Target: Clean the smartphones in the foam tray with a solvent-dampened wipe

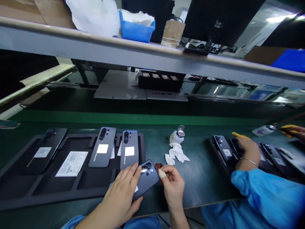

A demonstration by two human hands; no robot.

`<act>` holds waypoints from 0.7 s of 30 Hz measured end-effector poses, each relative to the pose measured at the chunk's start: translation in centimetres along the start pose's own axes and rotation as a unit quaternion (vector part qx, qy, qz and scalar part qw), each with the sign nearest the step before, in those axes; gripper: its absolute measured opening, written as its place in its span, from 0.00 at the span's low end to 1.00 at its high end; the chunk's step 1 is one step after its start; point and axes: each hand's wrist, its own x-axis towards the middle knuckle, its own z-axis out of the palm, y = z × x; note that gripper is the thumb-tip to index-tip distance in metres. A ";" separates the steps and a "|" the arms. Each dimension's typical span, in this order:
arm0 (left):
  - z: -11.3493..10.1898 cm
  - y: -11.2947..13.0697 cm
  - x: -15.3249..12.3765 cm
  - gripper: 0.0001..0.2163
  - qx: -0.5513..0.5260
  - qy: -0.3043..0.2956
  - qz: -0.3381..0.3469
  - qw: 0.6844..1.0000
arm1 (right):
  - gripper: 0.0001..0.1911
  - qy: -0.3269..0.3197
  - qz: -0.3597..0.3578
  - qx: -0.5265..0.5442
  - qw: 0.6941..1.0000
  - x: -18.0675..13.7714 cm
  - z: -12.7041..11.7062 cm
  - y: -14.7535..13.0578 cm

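Head view: grey-blue phone grasped in the left hand, cream scrap pinched in the right

The left hand point(124, 187) grips a flat grey-blue phone point(146, 179), its back and round black camera lenses turned up, fingers across the top face and thumb at the lower edge. The phone is tilted at the lower right corner of a dark compartmented tray point(59, 197); whether it touches the tray cannot be told. Just beside its camera end, the right hand point(173, 183) has its fingertips closed on a small crumpled cream-coloured scrap point(162, 173), next to a dark red patch too unclear to name.

In the tray lie a black phone point(53, 143) at the left and two further grey-blue phones, one near the middle point(105, 159) and one at the right point(130, 140), each with a white label. A larger printed white label point(72, 163) lies between the black phone and the middle one.

On the dark green tabletop point(202, 187), right of the tray, crumpled white tissues point(177, 152) lie just in front of a white bottle with a metal cap point(177, 137). Farther right, a co-worker's blue sleeve point(267, 187) reaches over more phones.
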 end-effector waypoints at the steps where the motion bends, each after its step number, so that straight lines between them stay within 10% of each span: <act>1: 0.0 0.0 0.0 0.38 0.001 -0.001 -0.003 1.000 | 0.07 -0.010 0.017 0.017 1.000 0.9 -0.2 -0.1; 12: -0.4 0.4 0.3 0.35 -0.021 -0.072 -0.051 0.996 | 0.03 -0.265 -0.007 -0.110 0.958 8.0 3.7 -3.7; 21: -1.1 0.5 0.6 0.36 -0.044 -0.112 -0.065 0.991 | 0.12 -0.298 0.211 -0.060 0.929 10.0 1.2 -2.2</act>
